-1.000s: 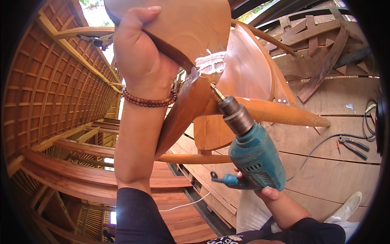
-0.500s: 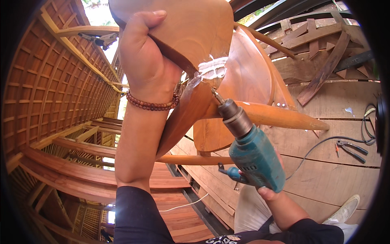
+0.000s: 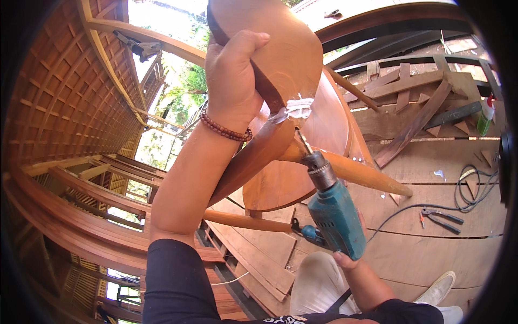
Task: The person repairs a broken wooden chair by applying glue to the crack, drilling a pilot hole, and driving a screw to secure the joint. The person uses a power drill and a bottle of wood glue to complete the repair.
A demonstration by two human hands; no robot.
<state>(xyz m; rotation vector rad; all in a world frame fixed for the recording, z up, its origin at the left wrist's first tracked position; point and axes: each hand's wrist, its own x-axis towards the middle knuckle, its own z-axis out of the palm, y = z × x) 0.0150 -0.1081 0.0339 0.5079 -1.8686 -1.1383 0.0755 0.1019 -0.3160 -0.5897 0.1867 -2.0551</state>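
My left hand [image 3: 234, 78] grips the edge of a broad, smooth wooden panel [image 3: 291, 54], its thumb lying on the face and its other fingers hidden behind. The panel belongs to a brown wooden chair [image 3: 372, 173] tipped over on the boards. White glue-like material [image 3: 299, 108] lies across the joint where panel and curved leg meet. Low on the right, my right hand [image 3: 348, 263] is wrapped round a teal power drill [image 3: 337, 218], most of its fingers hidden by the tool. The drill bit [image 3: 303, 140] points up at the wood just below the white material; contact is unclear.
A black cord [image 3: 402, 210] runs from the drill across the plank floor [image 3: 399, 237]. Pliers [image 3: 442, 218] lie at the right, with wood offcuts [image 3: 415, 129] and a green-and-white bottle [image 3: 485, 117] beyond. My knee [image 3: 318, 281] is below the drill.
The view has shifted, so the panel and my left hand appear farther right. The drill is seen from a slightly different angle, with more bit showing. Both hands keep their hold.
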